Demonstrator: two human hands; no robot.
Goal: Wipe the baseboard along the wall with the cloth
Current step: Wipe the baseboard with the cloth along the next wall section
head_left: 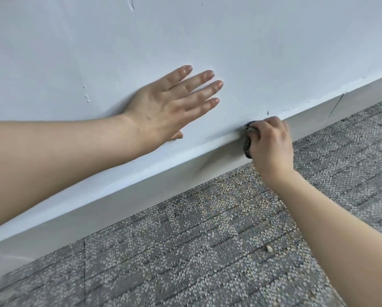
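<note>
Pale painted wall (207,36) meets grey speckled carpet (207,251), and a white baseboard (123,196) runs slantwise between them from lower left to upper right. The left hand (163,109) lies flat on the wall above the baseboard with straight, spread fingers, holding nothing and seemingly bracing. The right hand (271,142) has its fingers curled round a dark bunched cloth (248,140) and presses it against the baseboard's top edge and face. By my reading, the wiping step is under way, part-way along the visible run. A dark diagonal mark (335,107) crosses the baseboard further to the right, so the next move probably calls for sliding the cloth along with steady pressure, keeping it on the board. No containers show anywhere.
</note>
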